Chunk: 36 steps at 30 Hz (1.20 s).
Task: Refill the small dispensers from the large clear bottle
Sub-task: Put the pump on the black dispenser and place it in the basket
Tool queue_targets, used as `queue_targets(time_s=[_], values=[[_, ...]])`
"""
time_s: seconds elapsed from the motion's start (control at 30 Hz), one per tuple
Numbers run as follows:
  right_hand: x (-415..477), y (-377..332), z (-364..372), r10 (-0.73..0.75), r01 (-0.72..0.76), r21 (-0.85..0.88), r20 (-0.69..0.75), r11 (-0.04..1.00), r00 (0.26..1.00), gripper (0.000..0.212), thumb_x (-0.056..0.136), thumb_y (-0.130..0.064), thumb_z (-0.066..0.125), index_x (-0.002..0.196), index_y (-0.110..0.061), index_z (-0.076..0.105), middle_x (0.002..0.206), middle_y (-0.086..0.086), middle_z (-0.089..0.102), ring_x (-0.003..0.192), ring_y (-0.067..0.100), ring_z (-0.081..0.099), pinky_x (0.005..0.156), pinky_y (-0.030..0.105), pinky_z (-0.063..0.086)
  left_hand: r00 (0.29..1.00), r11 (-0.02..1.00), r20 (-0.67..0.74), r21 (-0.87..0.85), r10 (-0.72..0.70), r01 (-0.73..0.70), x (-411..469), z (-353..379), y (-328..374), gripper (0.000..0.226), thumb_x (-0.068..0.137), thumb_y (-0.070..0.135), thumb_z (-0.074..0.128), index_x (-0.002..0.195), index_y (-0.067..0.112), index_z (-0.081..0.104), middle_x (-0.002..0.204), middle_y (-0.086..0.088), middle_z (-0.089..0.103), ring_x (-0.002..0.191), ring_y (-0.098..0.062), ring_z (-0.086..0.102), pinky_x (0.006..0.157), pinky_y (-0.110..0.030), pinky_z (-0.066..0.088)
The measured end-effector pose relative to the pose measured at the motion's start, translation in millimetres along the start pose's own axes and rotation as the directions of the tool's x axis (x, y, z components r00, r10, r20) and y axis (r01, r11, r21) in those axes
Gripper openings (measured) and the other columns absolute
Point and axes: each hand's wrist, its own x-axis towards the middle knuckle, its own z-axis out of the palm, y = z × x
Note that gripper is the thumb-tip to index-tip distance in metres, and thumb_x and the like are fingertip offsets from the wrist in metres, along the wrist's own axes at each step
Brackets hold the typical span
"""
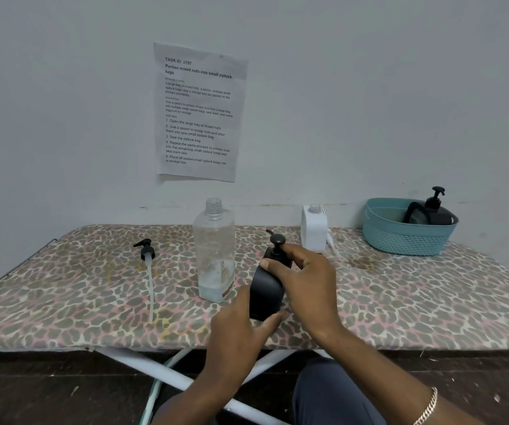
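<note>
Head view: black dispenser (266, 289) upright on leopard-print board (400, 302), near front edge, just right of large clear bottle (214, 253). Right hand (303, 280) fingers clamped round dispenser's pump collar, thumb on left side. Left hand (241, 326) fingers wrapped on dispenser's lower body. Bottle uncapped, upright, little liquid at bottom. Loose pump with tube (148, 271) flat on board, left of bottle. White dispenser (314, 230) behind, no pump fitted. Teal basket (400, 237) at far right holding another black dispenser (435, 210)
</note>
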Motion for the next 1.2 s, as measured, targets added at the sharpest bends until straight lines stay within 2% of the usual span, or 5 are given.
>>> queue_targets(time_s=[0.33, 0.53, 0.73, 1.0, 1.2], values=[[-9.1, -1.3, 9.6, 0.055, -0.055, -0.006, -0.015, 0.998, 0.998, 0.016, 0.086, -0.030, 0.086, 0.102, -0.028, 0.082, 0.097, -0.011, 0.078, 0.096, 0.009, 0.073, 0.089, 0.039, 0.059, 0.999, 0.993, -0.004, 0.116, -0.038, 0.038, -3.8, -0.2, 8.8, 0.067, 0.084, 0.047, 0.084, 0.135, 0.009, 0.063, 0.106, -0.007, 0.079, 0.095, -0.026, 0.077, 0.078, -0.036, 0.060], [-9.5, 1.7, 11.3, 0.039, -0.040, -0.047, -0.016, 0.998, 0.999, 0.022, 0.086, -0.035, 0.085, 0.108, -0.032, 0.081, 0.102, -0.015, 0.077, 0.102, 0.006, 0.070, 0.094, 0.035, 0.057, 1.000, 0.984, 0.007, 0.179, -0.015, 0.013, -3.8, -3.5, 10.8, 0.067, 0.081, 0.043, 0.087, 0.131, 0.005, 0.066, 0.093, -0.009, 0.080, 0.083, -0.027, 0.078, 0.069, -0.028, 0.054], [-5.7, 8.2, 9.0, 0.007, -0.004, -0.144, 0.017, 0.990, 1.000, 0.032, 0.089, -0.042, 0.083, 0.119, -0.039, 0.074, 0.102, -0.035, 0.064, 0.105, -0.009, 0.061, 0.089, 0.010, 0.044, 1.000, 0.992, -0.005, 0.124, -0.027, 0.027, -3.4, -5.6, 11.9, 0.064, 0.084, 0.047, 0.084, 0.131, 0.008, 0.065, 0.098, -0.007, 0.078, 0.089, -0.025, 0.075, 0.076, -0.036, 0.058], [1.0, 8.6, 4.5, 0.001, 0.017, -0.227, 0.079, 0.974, 0.997, 0.038, 0.088, -0.044, 0.081, 0.123, -0.038, 0.067, 0.106, -0.035, 0.059, 0.107, -0.021, 0.053, 0.088, 0.010, 0.044, 0.999, 0.993, -0.017, 0.114, -0.036, 0.038, -1.5, -2.9, 9.7, 0.063, 0.088, 0.053, 0.078, 0.132, 0.012, 0.062, 0.097, -0.003, 0.076, 0.087, -0.022, 0.074, 0.075, -0.034, 0.056], [7.0, 5.3, -3.5, 0.027, 0.023, -0.284, 0.170, 0.958, 0.985, 0.052, 0.089, -0.050, 0.077, 0.136, -0.034, 0.063, 0.125, -0.020, 0.060, 0.126, 0.010, 0.056, 0.104, 0.032, 0.052, 0.998, 0.997, 0.006, 0.014, -0.070, 0.070, 3.7, -4.2, 5.6, 0.049, 0.081, 0.058, 0.076, 0.115, 0.026, 0.062, 0.082, 0.015, 0.067, 0.074, 0.001, 0.066, 0.064, -0.009, 0.045]])
